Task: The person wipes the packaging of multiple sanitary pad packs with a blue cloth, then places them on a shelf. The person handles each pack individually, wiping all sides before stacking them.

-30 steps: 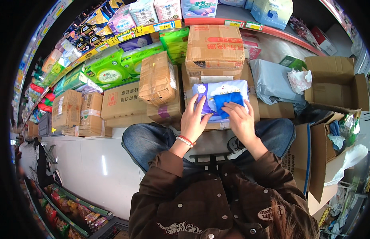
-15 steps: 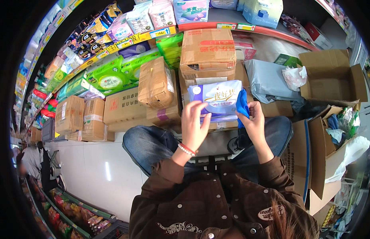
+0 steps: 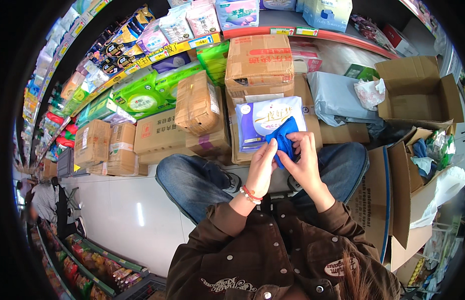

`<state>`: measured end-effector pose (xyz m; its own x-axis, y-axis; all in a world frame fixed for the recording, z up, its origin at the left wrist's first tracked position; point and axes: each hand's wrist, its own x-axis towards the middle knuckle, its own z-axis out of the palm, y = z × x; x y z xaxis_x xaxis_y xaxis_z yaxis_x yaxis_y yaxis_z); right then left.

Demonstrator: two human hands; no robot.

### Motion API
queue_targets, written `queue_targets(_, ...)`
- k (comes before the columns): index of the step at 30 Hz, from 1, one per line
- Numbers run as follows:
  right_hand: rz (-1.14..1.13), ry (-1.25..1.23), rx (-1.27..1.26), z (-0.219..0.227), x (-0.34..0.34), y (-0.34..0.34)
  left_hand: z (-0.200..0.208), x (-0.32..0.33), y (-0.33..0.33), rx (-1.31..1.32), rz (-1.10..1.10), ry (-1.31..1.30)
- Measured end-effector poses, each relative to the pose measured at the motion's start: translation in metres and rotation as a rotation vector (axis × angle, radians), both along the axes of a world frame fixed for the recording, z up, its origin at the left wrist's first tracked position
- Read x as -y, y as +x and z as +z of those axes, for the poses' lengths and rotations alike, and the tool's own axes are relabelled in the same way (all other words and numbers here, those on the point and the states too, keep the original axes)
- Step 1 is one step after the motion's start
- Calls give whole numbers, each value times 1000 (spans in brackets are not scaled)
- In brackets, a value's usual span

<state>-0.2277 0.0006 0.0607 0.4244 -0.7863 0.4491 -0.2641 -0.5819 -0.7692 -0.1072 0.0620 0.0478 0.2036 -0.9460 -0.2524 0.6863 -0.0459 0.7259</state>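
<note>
A small blue cloth [image 3: 282,136], bunched up, is held between both hands in front of my knees. My left hand [image 3: 262,167] grips its left side with the thumb up. My right hand [image 3: 303,156] pinches its right side between thumb and fingers. Just behind the cloth, a white and purple soft package [image 3: 255,120] lies on a cardboard box. The cloth and fingers cover its lower right corner.
Taped cardboard boxes [image 3: 260,60] stand ahead, with more [image 3: 197,102] to the left beside green packs [image 3: 140,100]. A grey plastic parcel [image 3: 337,97] and an open carton [image 3: 410,90] lie to the right. Stocked shelves [image 3: 197,42] run behind. A person [image 3: 45,202] is far left.
My left hand has come off the package and moved down and right to the cloth. Both hands now hold the cloth, which has shifted left and lower. The package now lies flatter.
</note>
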Motion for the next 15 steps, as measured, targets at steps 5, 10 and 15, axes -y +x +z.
queue_targets(5,-56,-63,29,-3,9,-8,8,0,-1,0,-22,39)
queue_targets(10,-108,43,77,5,17,-20,0,2,-4,51,53,58)
queue_targets(15,85,68,-54,3,4,-10,4,4,-15,65,46,31)
